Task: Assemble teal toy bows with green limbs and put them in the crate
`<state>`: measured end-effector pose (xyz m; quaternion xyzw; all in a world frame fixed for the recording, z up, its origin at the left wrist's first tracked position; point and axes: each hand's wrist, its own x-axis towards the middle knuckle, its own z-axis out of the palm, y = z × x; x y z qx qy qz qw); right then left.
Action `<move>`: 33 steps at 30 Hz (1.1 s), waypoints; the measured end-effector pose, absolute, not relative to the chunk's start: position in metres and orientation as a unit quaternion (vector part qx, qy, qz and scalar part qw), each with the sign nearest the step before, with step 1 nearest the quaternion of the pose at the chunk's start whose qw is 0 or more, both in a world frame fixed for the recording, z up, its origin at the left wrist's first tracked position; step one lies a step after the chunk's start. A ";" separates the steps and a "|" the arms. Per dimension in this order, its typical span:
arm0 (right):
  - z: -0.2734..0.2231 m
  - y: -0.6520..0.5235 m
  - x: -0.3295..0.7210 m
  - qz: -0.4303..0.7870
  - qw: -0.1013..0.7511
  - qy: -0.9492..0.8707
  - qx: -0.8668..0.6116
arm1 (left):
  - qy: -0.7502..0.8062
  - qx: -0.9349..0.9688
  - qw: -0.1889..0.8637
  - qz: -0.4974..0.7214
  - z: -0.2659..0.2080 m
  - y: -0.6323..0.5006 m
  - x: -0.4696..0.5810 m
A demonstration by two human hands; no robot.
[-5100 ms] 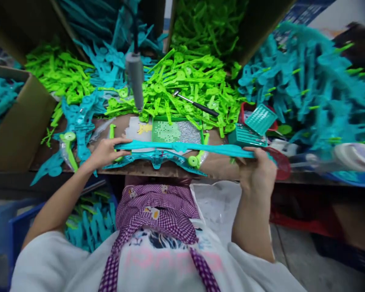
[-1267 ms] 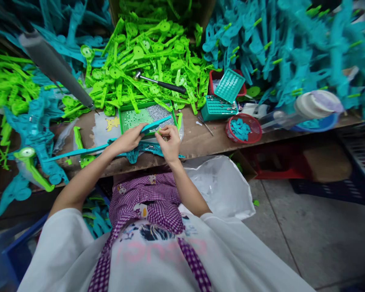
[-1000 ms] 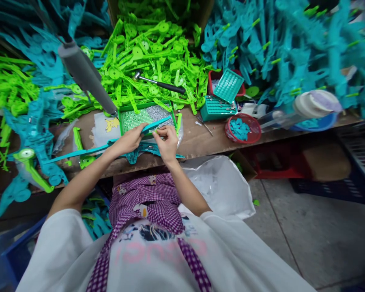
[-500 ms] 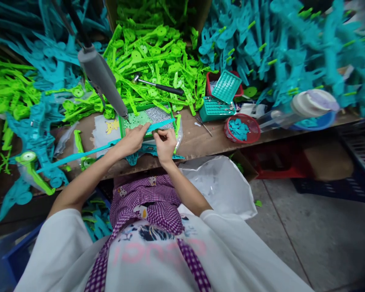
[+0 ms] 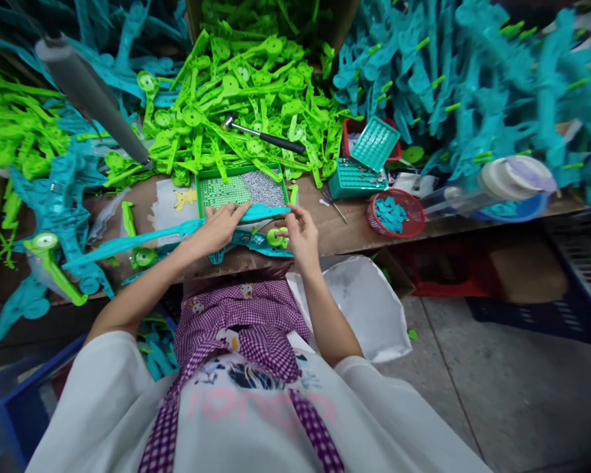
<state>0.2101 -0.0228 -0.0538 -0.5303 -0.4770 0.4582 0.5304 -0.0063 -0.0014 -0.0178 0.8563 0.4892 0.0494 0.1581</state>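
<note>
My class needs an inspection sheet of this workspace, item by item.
Surface: brown worktable, largely covered.
Job's things: long turquoise strip; green tray of silvery pieces behind it.
Clutter: lime-green parts piled behind, hammer on top; turquoise parts heaped at right.
Hands: left hand grips the strip; right hand is at its right end.
Cables: dark cord at the top of the gray tool.
Surroundings: white bag below the worktable; small green scrap on the floor.

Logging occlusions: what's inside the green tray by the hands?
Small silvery pieces at right in the green tray; a holed green surface at left. The left hand and blue strip cover the near part; what lies there can't be seen.
</note>
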 end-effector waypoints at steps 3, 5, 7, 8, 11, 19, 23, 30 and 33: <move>-0.055 -0.011 0.213 0.465 0.513 -0.487 -0.532 | 0.484 0.863 0.138 0.039 -0.017 -0.001 -0.006; -0.058 -0.014 0.215 0.402 0.521 -0.496 -0.566 | 0.492 0.860 0.126 0.033 -0.016 0.000 -0.009; -0.062 -0.023 0.214 0.301 0.513 -0.541 -0.594 | 0.507 0.853 0.120 0.031 -0.013 0.002 -0.013; -0.063 -0.026 0.213 0.258 0.493 -0.583 -0.592 | 0.513 0.850 0.119 0.031 -0.011 0.003 -0.016; -0.064 -0.021 0.200 0.206 0.356 -0.742 -0.529 | 0.522 0.843 0.124 0.036 -0.002 0.004 -0.020; -0.038 0.036 0.174 0.154 -0.073 -0.929 -0.330 | 0.527 0.783 0.280 0.175 0.037 -0.019 -0.040; -0.033 0.044 0.175 0.123 -0.114 -0.944 -0.285 | 0.510 0.729 0.382 0.252 0.060 -0.037 -0.054; -0.010 0.007 0.197 0.368 0.258 -0.793 -0.411 | 0.489 0.487 0.655 0.308 0.025 -0.081 -0.044; -0.006 -0.029 0.188 0.563 0.422 -0.561 -0.436 | 0.508 0.404 0.687 0.327 -0.009 -0.094 -0.021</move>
